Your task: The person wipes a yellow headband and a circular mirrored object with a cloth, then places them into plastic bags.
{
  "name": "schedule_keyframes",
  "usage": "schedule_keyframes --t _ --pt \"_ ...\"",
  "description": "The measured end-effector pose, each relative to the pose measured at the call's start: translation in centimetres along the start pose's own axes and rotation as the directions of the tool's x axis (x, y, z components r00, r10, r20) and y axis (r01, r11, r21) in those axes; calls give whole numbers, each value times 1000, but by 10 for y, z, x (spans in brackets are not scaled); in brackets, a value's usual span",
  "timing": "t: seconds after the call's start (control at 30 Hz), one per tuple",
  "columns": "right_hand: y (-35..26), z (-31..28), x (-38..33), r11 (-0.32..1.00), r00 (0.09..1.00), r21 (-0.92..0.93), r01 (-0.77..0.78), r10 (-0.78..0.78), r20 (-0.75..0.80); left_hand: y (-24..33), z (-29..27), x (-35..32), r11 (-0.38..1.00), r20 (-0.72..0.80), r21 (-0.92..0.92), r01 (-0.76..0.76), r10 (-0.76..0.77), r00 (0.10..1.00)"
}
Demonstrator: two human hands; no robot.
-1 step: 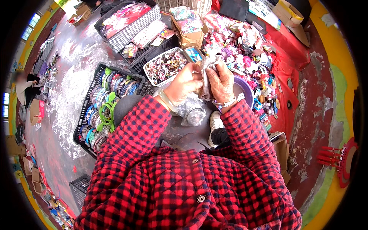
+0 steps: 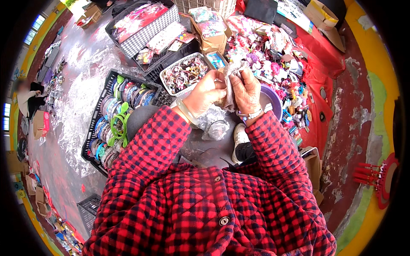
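Over my lap, both hands are raised and meet at a crumpled greyish cloth (image 2: 229, 87). My right hand (image 2: 247, 94) is closed round the cloth, its thumb pressed along it. From the left side, my left hand (image 2: 206, 94) is pinched shut with its fingertips against the cloth. Whatever lies between those left fingertips is hidden. Just below the hands is a clear plastic bag (image 2: 213, 124). A purple basin (image 2: 273, 100) stands behind my right wrist. Beyond my left hand sits a white basket (image 2: 165, 81) filled with small hair ties and trinkets.
To the left, a black crate (image 2: 92, 132) holds rows of headbands and green bands (image 2: 121, 123). A heap of colourful hair accessories (image 2: 273, 59) lies on red sheeting (image 2: 318, 64). Farther off are a cardboard box (image 2: 213, 42), a grey crate (image 2: 149, 32) and plastic wrap (image 2: 72, 115). Someone sits far left.
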State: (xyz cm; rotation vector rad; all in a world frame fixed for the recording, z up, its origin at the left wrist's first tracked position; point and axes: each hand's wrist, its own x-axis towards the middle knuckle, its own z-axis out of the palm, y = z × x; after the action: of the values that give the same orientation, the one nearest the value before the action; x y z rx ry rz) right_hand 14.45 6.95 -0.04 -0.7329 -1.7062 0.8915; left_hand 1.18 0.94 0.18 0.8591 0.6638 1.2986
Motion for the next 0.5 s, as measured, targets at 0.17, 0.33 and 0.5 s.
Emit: schedule_keyframes --t 0.17,0.33,0.5 --pt "9 3 1 986 984 73 -151 157 -89 -1 -2 5 995 -44 94 30 -26 999" --pt "22 -19 15 875 923 405 -265 352 -154 -4 -3 2 998 -3 28 47 -47 999" --pt "19 -64 36 430 821 835 -343 569 44 12 -16 5 978 -5 -208 20 -22 1000"
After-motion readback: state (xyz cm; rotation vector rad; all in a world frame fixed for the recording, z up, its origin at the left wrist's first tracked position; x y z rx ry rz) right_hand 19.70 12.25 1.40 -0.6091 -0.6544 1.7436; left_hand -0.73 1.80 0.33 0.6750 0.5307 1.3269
